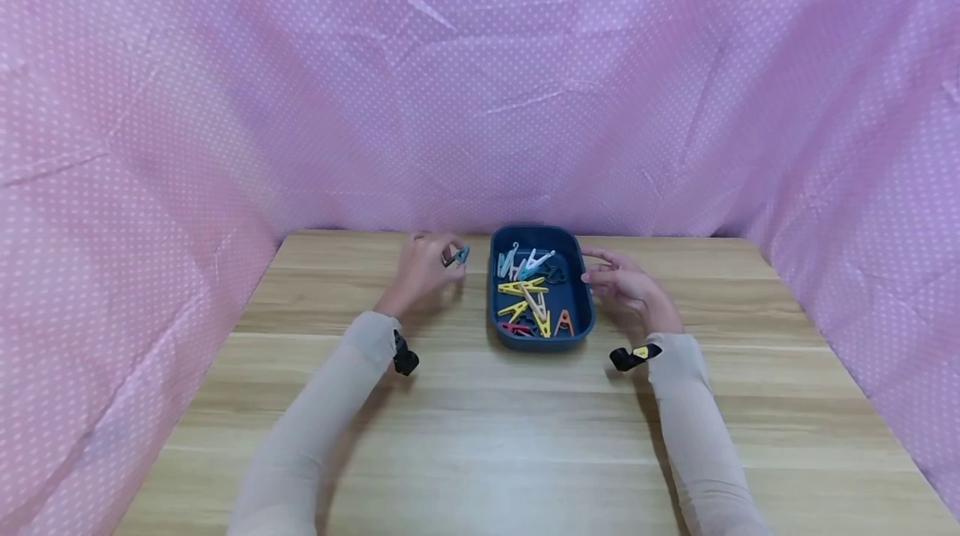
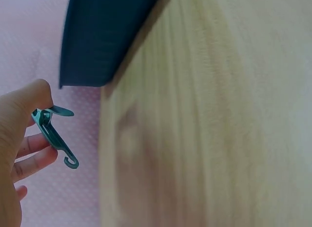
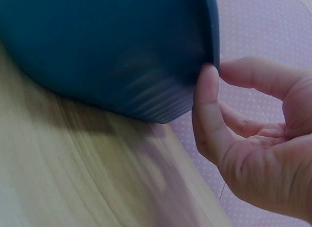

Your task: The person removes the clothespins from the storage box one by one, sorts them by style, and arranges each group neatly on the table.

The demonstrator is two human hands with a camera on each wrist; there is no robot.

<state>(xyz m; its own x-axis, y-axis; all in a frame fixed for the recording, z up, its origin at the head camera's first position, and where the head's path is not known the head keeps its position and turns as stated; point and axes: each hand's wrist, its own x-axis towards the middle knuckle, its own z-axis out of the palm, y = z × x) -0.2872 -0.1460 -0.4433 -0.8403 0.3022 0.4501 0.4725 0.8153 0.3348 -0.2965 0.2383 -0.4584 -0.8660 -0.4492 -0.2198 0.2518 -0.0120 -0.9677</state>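
Note:
In the head view my left hand [image 1: 429,266] is raised over the far left of the table, beside a dark blue bin. Between its thumb and fingers it pinches a teal clothespin [image 2: 53,132] with a hooked end. My right hand [image 1: 622,279] is at the bin's right side, its thumb and a finger pinching the rim. The right wrist view has these fingertips [image 3: 208,80] at the edge of the bin [image 3: 97,46]. Inside the bin lie several clothespins: yellow ones [image 1: 522,287], a white one [image 1: 536,261], an orange one [image 1: 564,323] and red ones [image 1: 516,328].
The bin stands near the back edge of a light wooden table [image 1: 480,436]. Pink dotted cloth [image 1: 480,102] hangs behind the table and along both sides. A small black camera is strapped to each wrist, over pale sleeves [image 1: 315,419].

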